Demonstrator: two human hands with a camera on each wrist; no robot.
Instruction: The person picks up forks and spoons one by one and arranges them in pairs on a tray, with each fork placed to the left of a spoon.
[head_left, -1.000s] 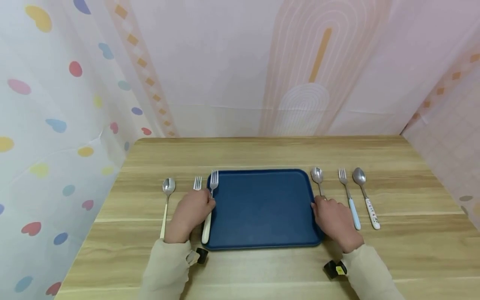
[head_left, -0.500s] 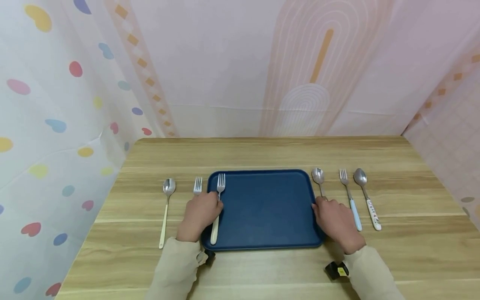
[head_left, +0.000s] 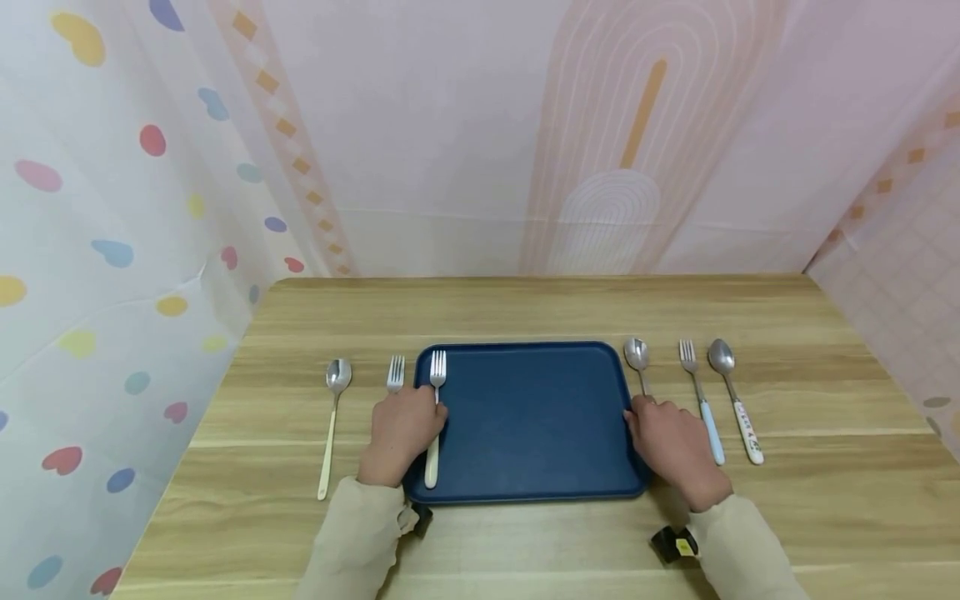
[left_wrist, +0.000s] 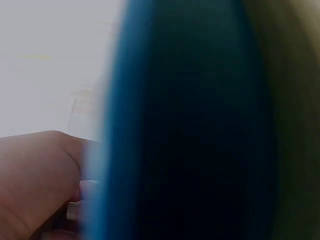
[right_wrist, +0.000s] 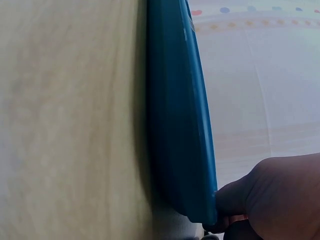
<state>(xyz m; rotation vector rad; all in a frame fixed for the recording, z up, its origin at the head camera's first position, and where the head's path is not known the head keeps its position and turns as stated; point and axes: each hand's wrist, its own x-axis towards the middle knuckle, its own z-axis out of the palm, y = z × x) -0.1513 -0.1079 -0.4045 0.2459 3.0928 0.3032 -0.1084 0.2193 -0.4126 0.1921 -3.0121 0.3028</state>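
Note:
My left hand holds a fork with a cream handle over the left side of a dark blue tray. The fork's tines point to the far side, and the middle of its handle is hidden under the fingers. In the left wrist view the blurred tray edge covers most of the hand's work. My right hand pinches the tray's right rim, with the thumb at the rim near its corner. Beside that hand lies a spoon, its handle mostly hidden.
Left of the tray lie a second fork, partly hidden by the left hand, and a cream-handled spoon. On the right are a blue-handled fork and a spoon with a patterned white handle. Patterned curtains hang behind the wooden table.
My left hand moved right with the fork, from the tray's left edge to over its inside, then shifted the fork slightly back left. My right hand has stayed at the tray's right rim.

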